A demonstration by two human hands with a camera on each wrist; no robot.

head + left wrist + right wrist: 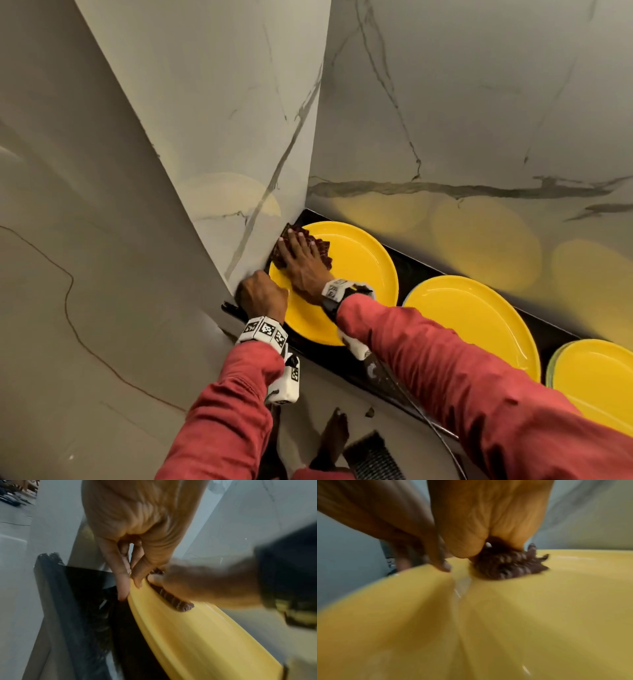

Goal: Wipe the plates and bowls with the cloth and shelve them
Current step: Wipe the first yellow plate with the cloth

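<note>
- Red sleeves (pixel 445 370) fill the lower part of the head view, each wrist wearing a white band with black-and-white marker squares.
- Reaching forward, the right hand (pixel 303 265) lies palm down with fingers straight and spread, pressing a dark brown cloth (pixel 323 251) flat onto the far left part of a yellow plate (pixel 359 270).
- At the plate's left rim the left hand (pixel 262 291) pinches the edge, thumb on top and fingers curled beneath (the left wrist view shows this closely).
- That plate rests on a narrow black ledge (pixel 421 270) in a corner of glossy white marble walls (pixel 479 102) with grey veins.
- Further right along the ledge lie two more yellow plates (pixel 479 318), the farther one (pixel 603 383) on a stack.
- Yellow reflections glow on the marble.
</note>
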